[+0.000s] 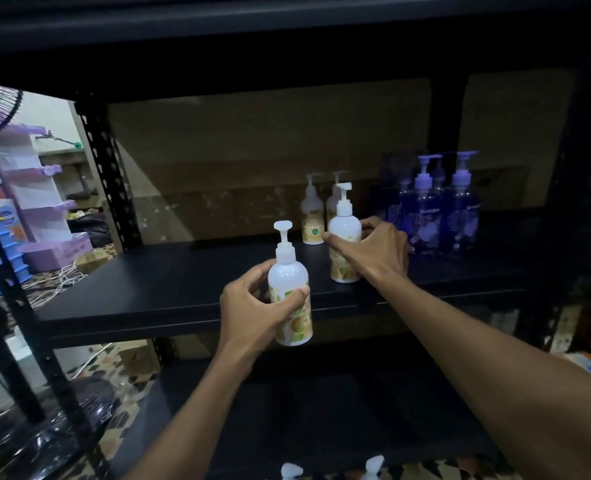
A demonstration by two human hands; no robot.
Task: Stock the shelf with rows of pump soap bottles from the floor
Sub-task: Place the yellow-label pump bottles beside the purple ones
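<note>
The left hand (252,308) fingers (252,271) curl round a white pump bottle (287,275) before the shelf (169,289); the right hand (379,256) fingers hold a second bottle (345,227) standing on it.

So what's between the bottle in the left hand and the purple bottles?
Another white bottle, standing on the shelf with the right hand gripping it, in the head view.

A shop stockroom is suggested: slotted-steel shelving (169,289) is stocked with rows of pump soap bottles (439,216), cardboard cartons (252,140) are seen behind, and a lilac display stand (34,188) is seen alongside.
</note>
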